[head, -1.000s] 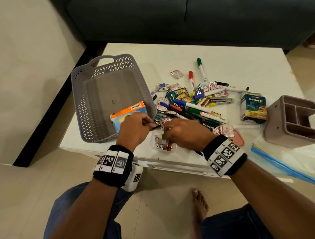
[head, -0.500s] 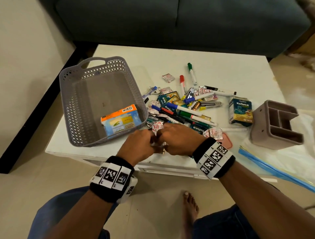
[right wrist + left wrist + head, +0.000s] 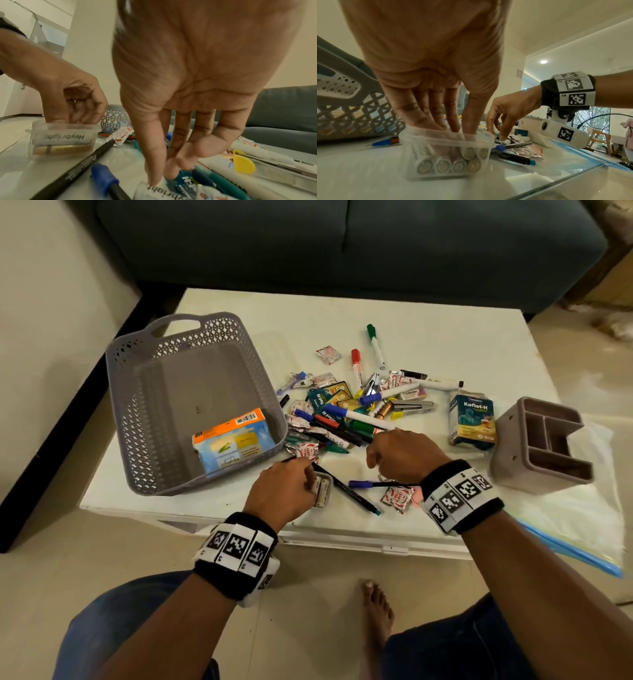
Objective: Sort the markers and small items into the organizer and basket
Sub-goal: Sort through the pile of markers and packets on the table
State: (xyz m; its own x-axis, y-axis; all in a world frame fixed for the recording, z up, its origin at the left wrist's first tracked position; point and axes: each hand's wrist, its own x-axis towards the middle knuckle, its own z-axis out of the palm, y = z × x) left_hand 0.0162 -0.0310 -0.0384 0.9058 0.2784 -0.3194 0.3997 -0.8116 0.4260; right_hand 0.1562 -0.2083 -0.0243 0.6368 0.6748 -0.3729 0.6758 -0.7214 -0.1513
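A small clear tub [image 3: 323,491] of batteries stands near the table's front edge. My left hand [image 3: 284,491] is over it, and the left wrist view shows its fairly straight fingertips [image 3: 453,128] dipped inside the tub [image 3: 445,155], touching the batteries. My right hand [image 3: 394,453] reaches into the pile of markers [image 3: 352,419] and pinches a white battery [image 3: 150,192] between thumb and index finger. The grey lattice basket [image 3: 116,378] at left holds an orange-and-blue box [image 3: 233,440]. The brown organizer [image 3: 507,460] lies on its side at right.
A black pen [image 3: 346,491], a blue-capped pen [image 3: 363,483] and foil sachets lie between my hands. A Koflet-H box [image 3: 472,419] stands left of the organizer. A plastic bag with a blue edge [image 3: 565,549] covers the right front corner. A dark sofa [image 3: 342,251] stands behind the table.
My hands, together over the tub half a second ago, have parted. The right hand moved right into the marker pile; the left stayed at the tub.
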